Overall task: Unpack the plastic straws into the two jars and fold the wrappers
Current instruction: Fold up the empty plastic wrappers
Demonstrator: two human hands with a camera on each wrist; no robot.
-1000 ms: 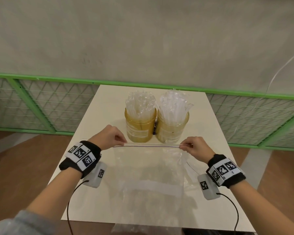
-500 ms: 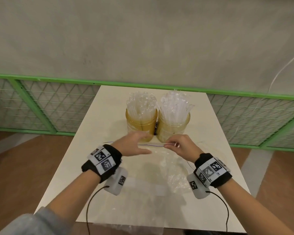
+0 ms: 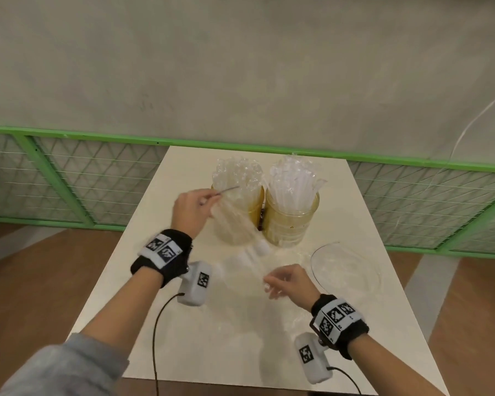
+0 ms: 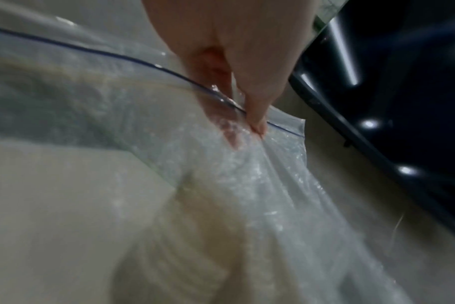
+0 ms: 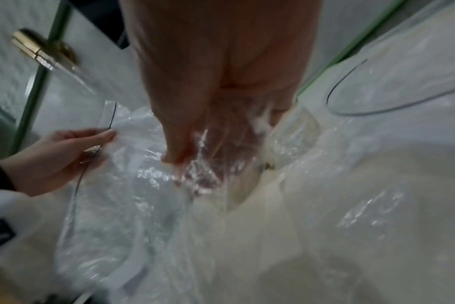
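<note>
Two straw-filled jars (image 3: 290, 217) stand at twelve o'clock. Left hand (image 3: 190, 208) pinches one clear wrapper (image 3: 235, 221) across the left jar; right hand (image 3: 290, 282) pinches its lower end.

The right hand (image 5: 216, 86) reaches down from the top of the picture, and its fingertips (image 5: 179, 156) pinch the clear wrapper (image 5: 148, 164), which is crumpled and shiny around them. To the left of the right hand, the left hand (image 5: 52, 160) holds the edge of the same wrapper, where a thin dark line runs along the plastic, and a black wristband shows at its wrist. To the right of the right hand, well apart, a second clear wrapper (image 5: 403, 86) with a curved dark line lies on the pale table (image 5: 338, 236); the picture is blurred.
</note>
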